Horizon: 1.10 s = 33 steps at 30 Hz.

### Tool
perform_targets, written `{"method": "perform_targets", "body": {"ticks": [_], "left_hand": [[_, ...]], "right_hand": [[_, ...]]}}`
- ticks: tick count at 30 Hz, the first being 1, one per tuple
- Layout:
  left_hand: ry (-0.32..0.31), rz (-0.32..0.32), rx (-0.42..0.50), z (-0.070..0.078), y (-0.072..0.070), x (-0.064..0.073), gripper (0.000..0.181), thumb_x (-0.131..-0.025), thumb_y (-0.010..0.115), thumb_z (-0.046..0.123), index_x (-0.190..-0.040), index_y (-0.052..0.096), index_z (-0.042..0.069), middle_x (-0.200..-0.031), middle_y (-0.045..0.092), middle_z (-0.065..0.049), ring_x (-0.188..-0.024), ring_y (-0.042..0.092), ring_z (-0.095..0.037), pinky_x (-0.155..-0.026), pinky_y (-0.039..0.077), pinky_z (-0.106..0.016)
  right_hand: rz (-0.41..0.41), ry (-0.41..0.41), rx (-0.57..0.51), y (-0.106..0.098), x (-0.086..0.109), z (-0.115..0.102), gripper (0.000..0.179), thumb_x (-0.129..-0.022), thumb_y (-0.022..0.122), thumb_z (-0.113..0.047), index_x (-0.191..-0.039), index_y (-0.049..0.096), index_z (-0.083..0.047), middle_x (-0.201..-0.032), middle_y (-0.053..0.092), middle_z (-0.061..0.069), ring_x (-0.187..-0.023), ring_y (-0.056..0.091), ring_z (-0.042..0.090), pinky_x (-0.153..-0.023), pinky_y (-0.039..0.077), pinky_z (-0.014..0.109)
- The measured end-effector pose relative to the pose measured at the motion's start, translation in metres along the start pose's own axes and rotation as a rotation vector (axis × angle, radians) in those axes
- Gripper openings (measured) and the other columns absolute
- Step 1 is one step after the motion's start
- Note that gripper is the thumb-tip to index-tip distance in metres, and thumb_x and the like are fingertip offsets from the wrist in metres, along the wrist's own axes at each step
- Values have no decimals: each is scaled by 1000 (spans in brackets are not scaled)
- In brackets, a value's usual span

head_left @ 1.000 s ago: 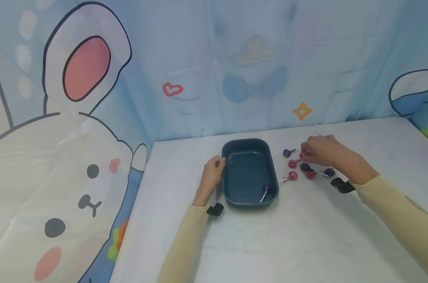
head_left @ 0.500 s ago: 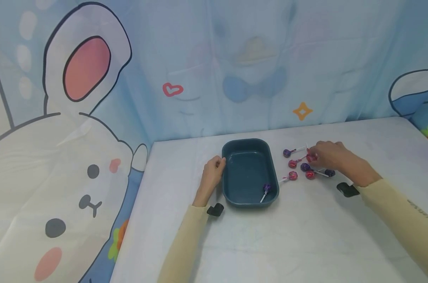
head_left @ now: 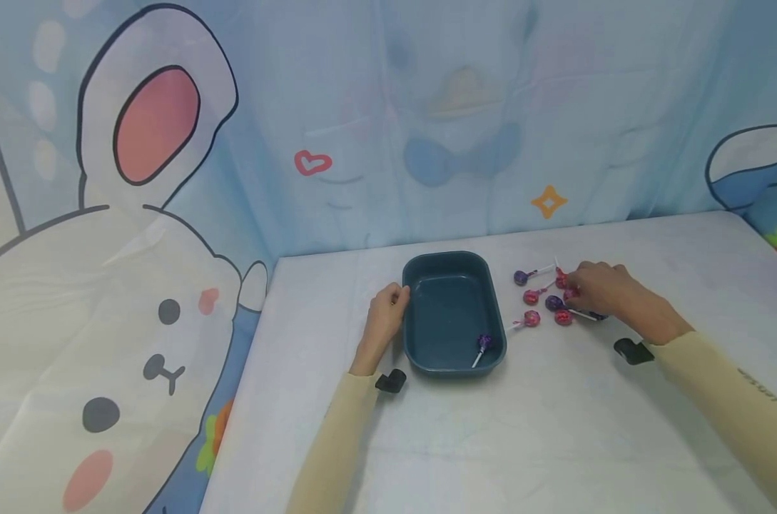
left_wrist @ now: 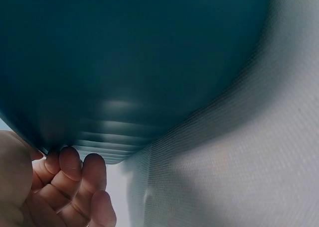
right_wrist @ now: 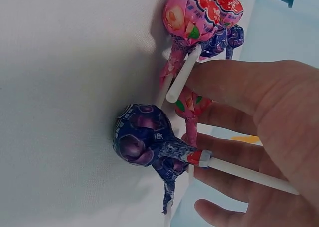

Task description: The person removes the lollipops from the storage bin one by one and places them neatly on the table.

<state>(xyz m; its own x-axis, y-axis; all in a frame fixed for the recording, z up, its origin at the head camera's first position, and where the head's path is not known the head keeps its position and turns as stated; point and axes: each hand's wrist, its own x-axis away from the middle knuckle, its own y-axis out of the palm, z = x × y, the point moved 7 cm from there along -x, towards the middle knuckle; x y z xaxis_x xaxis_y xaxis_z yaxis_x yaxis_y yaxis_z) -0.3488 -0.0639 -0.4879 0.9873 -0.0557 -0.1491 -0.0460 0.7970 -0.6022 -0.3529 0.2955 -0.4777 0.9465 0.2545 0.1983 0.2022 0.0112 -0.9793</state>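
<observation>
My left hand (head_left: pixel 388 310) pinches the left rim of a dark teal rectangular plastic tray (head_left: pixel 409 343); in the left wrist view its curled fingers (left_wrist: pixel 70 165) sit right at the tray's edge. A purple-wrapped lollipop (head_left: pixel 484 343) lies inside, near the front right corner. My right hand (head_left: pixel 603 287) is among the lollipops to the right of the tray. In the right wrist view, its thumb and fingers close round a pink-wrapped lollipop (right_wrist: pixel 193 105), partly hidden by the thumb. A dark purple lollipop (right_wrist: pixel 142 137) and another pink lollipop (right_wrist: pixel 192 18) lie right beside the fingers.
Several more lollipops lie close together, among them a purple lollipop (head_left: pixel 521 278) at the back and a pink lollipop (head_left: pixel 532 318) with its stick toward the tray. A white cloth (head_left: pixel 491 442) covers the table. A printed curtain (head_left: pixel 362 107) hangs behind.
My right hand has shifted slightly right and toward me. It has let go of a red-pink lollipop, now lying with its stick pointing back, and closed on another. The left hand stays put.
</observation>
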Motion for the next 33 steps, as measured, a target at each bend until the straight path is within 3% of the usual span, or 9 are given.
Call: {"method": "perform_targets", "body": {"ticks": [9, 14, 22, 33], "left_hand": [[8, -1, -4, 2, 0, 1, 34, -96, 41, 38, -76, 52, 13, -61, 46, 1, -51, 43, -11, -46, 34, -23], [8, -2, -8, 1, -1, 1, 34, -96, 41, 38, -76, 51, 14, -61, 46, 1, -52, 43, -12, -46, 34, -24], [-1, -2, -16, 0, 1, 0, 34, -96, 41, 39, -75, 51, 14, -62, 48, 2, -53, 44, -12, -46, 34, -23], [-5, -2, -7, 3, 1, 0, 33, -96, 42, 38, -75, 51, 14, -62, 47, 1, -53, 44, -12, -46, 34, -24]], "right_hand": [[-10, 15, -25, -9, 0, 0, 38, -79, 68, -32, -103, 63, -3, -93, 58, 13, -81, 54, 29, -75, 36, 55], [31, 19, -26, -28, 2, -7, 50, -78, 70, -36, -113, 58, -3, -104, 58, 19, -90, 54, 36, -78, 36, 59], [106, -34, -5, -58, 6, -40, 52, -80, 69, -32, -120, 54, -2, -112, 56, 21, -101, 51, 40, -83, 36, 60], [163, -128, 42, -75, 2, -95, 53, -77, 71, -33, -120, 55, -5, -115, 58, 19, -105, 54, 38, -86, 39, 59]]}}
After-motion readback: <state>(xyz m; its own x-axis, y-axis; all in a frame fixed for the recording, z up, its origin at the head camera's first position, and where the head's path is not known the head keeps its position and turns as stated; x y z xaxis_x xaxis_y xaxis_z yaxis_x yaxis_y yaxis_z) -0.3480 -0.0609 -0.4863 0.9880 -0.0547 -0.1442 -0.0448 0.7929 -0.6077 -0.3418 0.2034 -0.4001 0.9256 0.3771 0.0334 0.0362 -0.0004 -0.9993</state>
